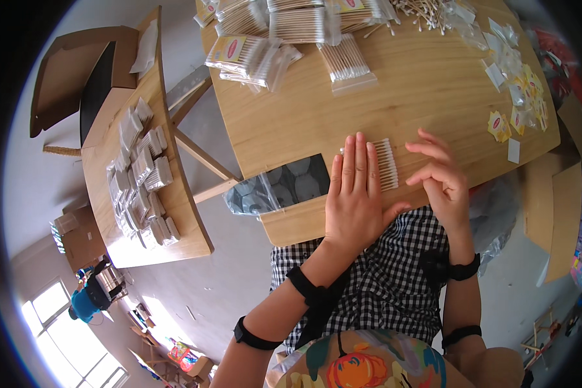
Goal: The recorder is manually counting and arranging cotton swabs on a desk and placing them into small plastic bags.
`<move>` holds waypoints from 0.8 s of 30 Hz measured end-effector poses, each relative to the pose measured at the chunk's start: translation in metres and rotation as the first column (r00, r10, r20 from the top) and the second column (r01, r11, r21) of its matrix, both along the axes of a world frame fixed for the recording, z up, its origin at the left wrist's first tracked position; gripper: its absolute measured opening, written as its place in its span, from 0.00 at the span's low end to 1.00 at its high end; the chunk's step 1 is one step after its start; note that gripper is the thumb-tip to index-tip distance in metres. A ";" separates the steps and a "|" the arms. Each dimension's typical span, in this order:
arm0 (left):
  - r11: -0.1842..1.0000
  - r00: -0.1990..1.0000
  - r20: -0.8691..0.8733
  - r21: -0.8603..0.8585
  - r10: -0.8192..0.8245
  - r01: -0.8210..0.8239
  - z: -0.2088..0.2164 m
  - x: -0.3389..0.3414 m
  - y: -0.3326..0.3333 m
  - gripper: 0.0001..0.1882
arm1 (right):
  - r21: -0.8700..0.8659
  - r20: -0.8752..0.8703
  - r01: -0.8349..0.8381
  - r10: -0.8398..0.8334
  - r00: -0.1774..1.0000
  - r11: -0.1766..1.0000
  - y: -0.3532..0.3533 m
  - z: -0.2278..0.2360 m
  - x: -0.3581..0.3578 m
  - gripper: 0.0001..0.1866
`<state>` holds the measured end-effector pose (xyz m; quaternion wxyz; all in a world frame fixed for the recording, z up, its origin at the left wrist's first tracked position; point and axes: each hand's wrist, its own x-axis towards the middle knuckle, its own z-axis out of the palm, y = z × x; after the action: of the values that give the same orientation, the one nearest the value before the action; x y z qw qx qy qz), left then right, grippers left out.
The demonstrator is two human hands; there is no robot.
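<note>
A row of cotton swabs (387, 165) lies on the wooden table close to its near edge. Flat over the left part of that row rests my left hand (355, 194), fingers stretched out and thumb apart, so some of the swabs are hidden under it. To the right of the swabs my right hand (441, 178) hovers with its fingers spread and curved, and I see nothing in it. A dark packaging sheet with a clear plastic part (281, 184) lies left of my left hand, partly over the table edge.
Bagged swabs (297, 26) are piled at the far side, with one bag (346, 61) nearer. Loose swabs (427, 13) lie beside them. Yellow cards (527, 97) and clear bags (501, 52) lie at right. A second table (174, 220) at left holds several packs (136, 174).
</note>
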<state>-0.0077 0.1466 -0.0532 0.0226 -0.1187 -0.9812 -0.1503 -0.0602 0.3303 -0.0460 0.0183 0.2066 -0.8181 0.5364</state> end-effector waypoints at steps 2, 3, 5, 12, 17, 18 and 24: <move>1.000 1.000 0.011 -0.001 -0.004 0.004 0.001 0.000 0.000 0.59 | 0.043 -0.022 -0.010 0.011 1.000 0.999 -0.002 -0.002 0.003 0.11; 1.000 1.000 0.011 0.011 -0.003 0.003 0.000 0.000 0.000 0.59 | 0.065 -0.046 -0.014 0.017 0.999 0.998 -0.003 -0.003 0.002 0.11; 0.999 1.000 0.011 0.035 -0.001 0.001 -0.001 -0.001 0.001 0.57 | 0.110 -0.095 -0.018 0.029 0.995 0.994 -0.005 -0.006 0.001 0.11; 0.999 1.000 0.017 -0.051 0.008 -0.007 0.001 -0.001 0.001 0.54 | 0.102 -0.099 0.015 -0.005 0.995 0.995 -0.008 -0.008 0.001 0.11; 1.000 1.000 -0.008 0.025 0.002 -0.002 -0.001 0.000 0.001 0.55 | 0.154 -0.141 -0.009 0.031 0.990 0.988 -0.007 -0.006 0.000 0.10; 1.000 1.000 -0.010 0.023 0.001 -0.001 -0.001 -0.001 0.001 0.55 | 0.169 -0.149 -0.012 0.037 0.988 0.986 -0.007 -0.006 0.000 0.10; 1.000 1.000 -0.005 -0.019 0.004 -0.004 -0.001 -0.001 0.001 0.54 | 0.083 -0.102 0.030 -0.021 0.995 0.996 -0.007 -0.009 0.002 0.11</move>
<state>-0.0087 0.1479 -0.0540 0.0242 -0.1174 -0.9828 -0.1407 -0.0586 0.3234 -0.0551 0.0577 0.2236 -0.8406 0.4899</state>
